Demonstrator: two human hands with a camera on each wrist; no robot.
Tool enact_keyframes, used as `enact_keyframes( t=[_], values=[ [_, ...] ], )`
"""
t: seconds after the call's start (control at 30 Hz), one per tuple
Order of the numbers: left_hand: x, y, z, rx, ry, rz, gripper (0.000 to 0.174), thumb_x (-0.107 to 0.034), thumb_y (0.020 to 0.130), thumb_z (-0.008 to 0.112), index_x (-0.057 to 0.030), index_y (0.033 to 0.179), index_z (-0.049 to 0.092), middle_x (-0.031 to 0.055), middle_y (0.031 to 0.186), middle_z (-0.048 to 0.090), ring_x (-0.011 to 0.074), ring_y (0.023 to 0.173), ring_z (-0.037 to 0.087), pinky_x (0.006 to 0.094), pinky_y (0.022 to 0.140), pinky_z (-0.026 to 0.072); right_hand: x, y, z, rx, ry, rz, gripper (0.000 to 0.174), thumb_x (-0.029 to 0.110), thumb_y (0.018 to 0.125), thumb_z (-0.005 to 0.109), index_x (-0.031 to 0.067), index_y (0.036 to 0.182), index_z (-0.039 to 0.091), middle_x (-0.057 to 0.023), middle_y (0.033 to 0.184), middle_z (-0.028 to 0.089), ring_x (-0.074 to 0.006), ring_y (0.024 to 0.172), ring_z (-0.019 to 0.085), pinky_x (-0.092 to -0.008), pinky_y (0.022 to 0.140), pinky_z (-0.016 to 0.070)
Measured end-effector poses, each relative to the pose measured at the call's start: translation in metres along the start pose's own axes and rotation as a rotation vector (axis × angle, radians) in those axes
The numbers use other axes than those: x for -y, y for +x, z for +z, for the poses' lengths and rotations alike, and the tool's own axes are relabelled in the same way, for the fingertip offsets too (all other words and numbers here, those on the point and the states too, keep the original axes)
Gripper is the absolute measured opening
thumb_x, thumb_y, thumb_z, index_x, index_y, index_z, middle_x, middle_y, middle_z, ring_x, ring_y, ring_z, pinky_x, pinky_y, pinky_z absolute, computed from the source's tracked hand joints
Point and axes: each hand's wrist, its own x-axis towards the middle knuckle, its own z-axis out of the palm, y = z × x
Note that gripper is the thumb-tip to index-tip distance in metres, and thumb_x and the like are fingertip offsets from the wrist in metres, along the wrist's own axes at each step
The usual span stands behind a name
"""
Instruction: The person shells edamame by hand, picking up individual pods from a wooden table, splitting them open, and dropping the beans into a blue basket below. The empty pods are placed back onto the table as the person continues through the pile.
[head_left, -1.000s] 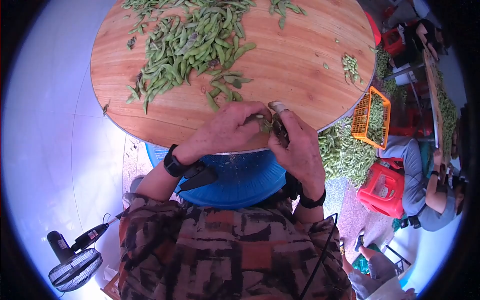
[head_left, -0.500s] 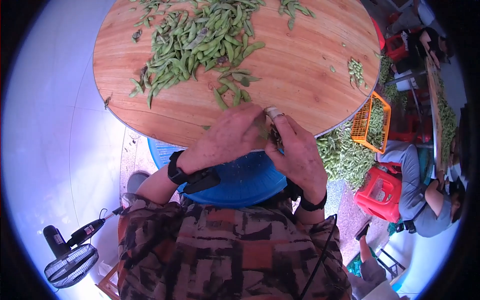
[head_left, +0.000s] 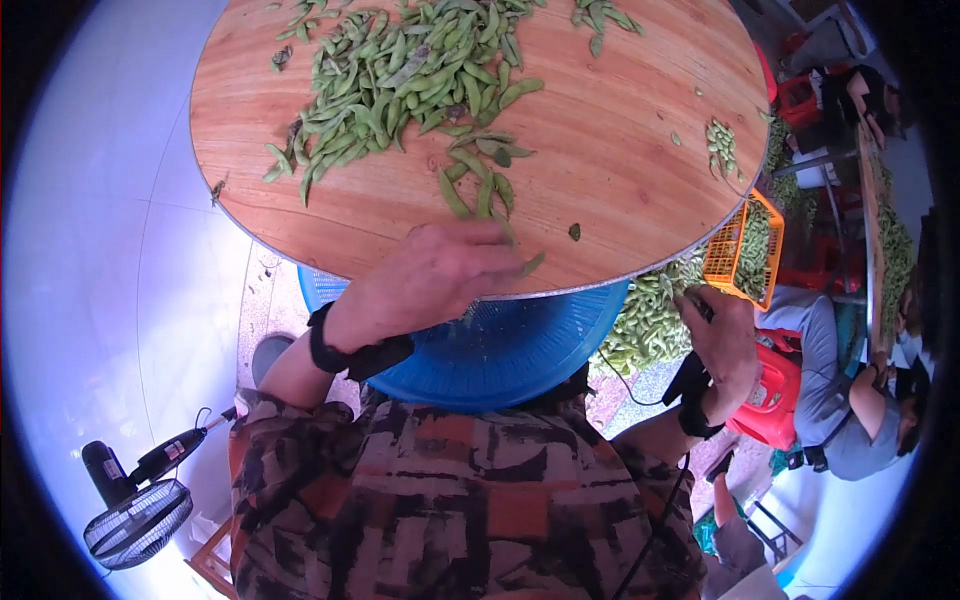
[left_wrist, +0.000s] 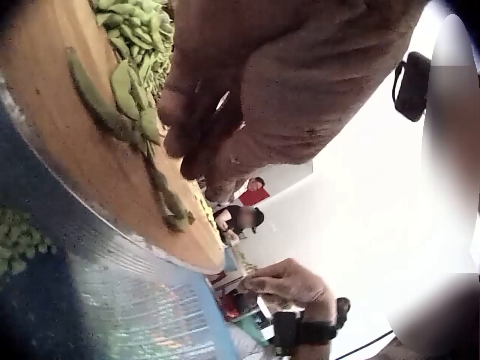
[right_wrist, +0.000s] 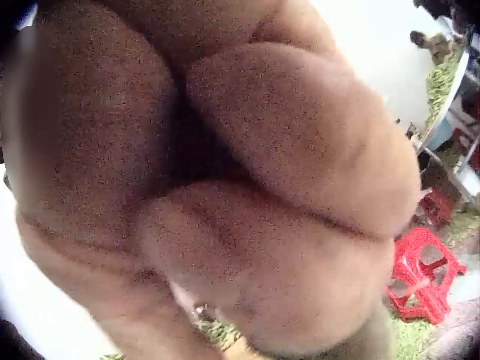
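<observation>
My left hand [head_left: 440, 270] is low over the near edge of the round wooden table [head_left: 620, 160], fingers bent downward, blurred at the tips. Several green soybean pods [head_left: 485, 195] lie just beyond it, and one pod [head_left: 533, 263] lies by the fingertips at the edge. In the left wrist view, pods [left_wrist: 129, 90] lie beside the fingers, and nothing shows between them. My right hand [head_left: 725, 335] is off the table to the right, above pods on the floor. Its fingers [right_wrist: 300, 135] are curled toward the thumb around a dark hollow; I cannot tell whether it holds anything.
A large pod heap [head_left: 400, 90] covers the table's far left, with shelled beans [head_left: 720, 145] at the right. Below the edge is a blue basket [head_left: 480, 360]. To the right are an orange crate [head_left: 728, 250], a red stool [head_left: 770, 400] and a seated person [head_left: 835, 370].
My hands, together at the table's edge before, are now apart. The right hand has swung out to the right; the left has shifted left. A dark bit and a pod now show where they were.
</observation>
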Motion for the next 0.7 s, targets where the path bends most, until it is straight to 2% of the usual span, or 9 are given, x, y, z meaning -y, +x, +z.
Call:
enact_keyframes(
  t=[0.03, 0.1, 0.17, 0.23, 0.3, 0.4, 0.5, 0.63, 0.7],
  values=[
    [0.000, 0.005, 0.004, -0.003, -0.001, 0.003, 0.021, -0.001, 0.077, 0.060, -0.0035, 0.097, 0.063, 0.0117, 0.095, 0.062, 0.0315, 0.080, 0.064, 0.0400, 0.071, 0.0524, 0.003, 0.003, -0.001, -0.042, -0.129, 0.087, 0.020, 0.007, 0.078, 0.070, -0.0009, 0.097, 0.069, -0.0193, 0.071, 0.066, -0.0265, 0.063, 0.066, -0.0345, 0.061, 0.0506],
    [0.000, 0.010, 0.012, 0.093, 0.190, -0.128, 0.028, -0.003, 0.076, 0.061, -0.0057, 0.105, 0.060, 0.0120, 0.106, 0.056, 0.0331, 0.084, 0.064, 0.0417, 0.070, 0.0530, 0.009, 0.004, 0.005, -0.045, -0.102, 0.089, 0.018, 0.008, 0.080, 0.070, -0.0007, 0.096, 0.068, -0.0208, 0.073, 0.065, -0.0301, 0.064, 0.066, -0.0371, 0.062, 0.0506],
    [0.000, 0.013, 0.012, 0.147, 0.258, -0.170, 0.031, -0.003, 0.077, 0.061, -0.0071, 0.107, 0.059, 0.0117, 0.108, 0.055, 0.0333, 0.085, 0.064, 0.0417, 0.068, 0.0533, 0.022, 0.007, 0.014, -0.129, 0.146, -0.040, 0.016, 0.007, 0.081, 0.067, -0.0003, 0.095, 0.068, -0.0207, 0.075, 0.066, -0.0337, 0.064, 0.065, -0.0388, 0.062, 0.0500],
    [0.002, 0.014, 0.013, 0.202, 0.325, -0.209, 0.034, -0.003, 0.077, 0.060, -0.0085, 0.110, 0.058, 0.0114, 0.109, 0.053, 0.0335, 0.086, 0.064, 0.0416, 0.067, 0.0536, 0.024, 0.011, 0.031, -0.174, 0.183, -0.116, 0.017, 0.004, 0.082, 0.063, -0.0002, 0.098, 0.067, -0.0195, 0.077, 0.065, -0.0331, 0.064, 0.064, -0.0381, 0.062, 0.0497],
    [0.009, 0.010, 0.012, 0.152, 0.225, -0.131, 0.035, -0.004, 0.077, 0.061, -0.0101, 0.111, 0.058, 0.0114, 0.112, 0.052, 0.0339, 0.087, 0.064, 0.0425, 0.068, 0.0543, 0.038, 0.015, 0.041, -0.107, 0.249, -0.243, 0.020, 0.001, 0.082, 0.061, -0.0007, 0.101, 0.067, -0.0184, 0.078, 0.064, -0.0302, 0.066, 0.064, -0.0361, 0.063, 0.0501],
    [0.003, 0.008, 0.013, 0.096, 0.174, -0.164, 0.035, -0.008, 0.076, 0.063, -0.0114, 0.111, 0.059, 0.0121, 0.112, 0.052, 0.0336, 0.087, 0.065, 0.0431, 0.065, 0.0544, 0.051, 0.017, 0.053, -0.043, 0.390, -0.297, 0.022, -0.001, 0.082, 0.060, -0.0013, 0.103, 0.066, -0.0180, 0.077, 0.062, -0.0280, 0.067, 0.065, -0.0350, 0.063, 0.0498],
    [-0.005, 0.006, 0.023, 0.067, 0.153, -0.212, 0.033, -0.008, 0.075, 0.064, -0.0104, 0.108, 0.059, 0.0126, 0.112, 0.053, 0.0331, 0.085, 0.064, 0.0433, 0.062, 0.0543, 0.057, 0.020, 0.050, -0.076, 0.362, -0.232, 0.022, -0.001, 0.082, 0.060, -0.0016, 0.103, 0.066, -0.0175, 0.078, 0.064, -0.0275, 0.066, 0.064, -0.0335, 0.062, 0.0494],
    [-0.005, 0.006, 0.045, 0.103, 0.280, -0.183, 0.029, -0.006, 0.075, 0.065, -0.0084, 0.104, 0.059, 0.0120, 0.113, 0.052, 0.0326, 0.080, 0.064, 0.0434, 0.060, 0.0542, 0.057, 0.022, 0.054, -0.166, 0.388, -0.286, 0.021, -0.001, 0.083, 0.060, -0.0015, 0.103, 0.066, -0.0175, 0.080, 0.065, -0.0260, 0.065, 0.064, -0.0320, 0.061, 0.0488],
    [-0.005, 0.011, 0.048, -0.027, 0.249, -0.209, 0.026, -0.002, 0.073, 0.064, -0.0053, 0.098, 0.059, 0.0116, 0.103, 0.057, 0.0325, 0.072, 0.062, 0.0387, 0.057, 0.0533, 0.062, 0.021, 0.057, -0.128, 0.443, -0.216, 0.021, 0.000, 0.084, 0.060, -0.0017, 0.105, 0.066, -0.0139, 0.078, 0.066, -0.0193, 0.064, 0.062, -0.0297, 0.061, 0.0483]
  ],
)
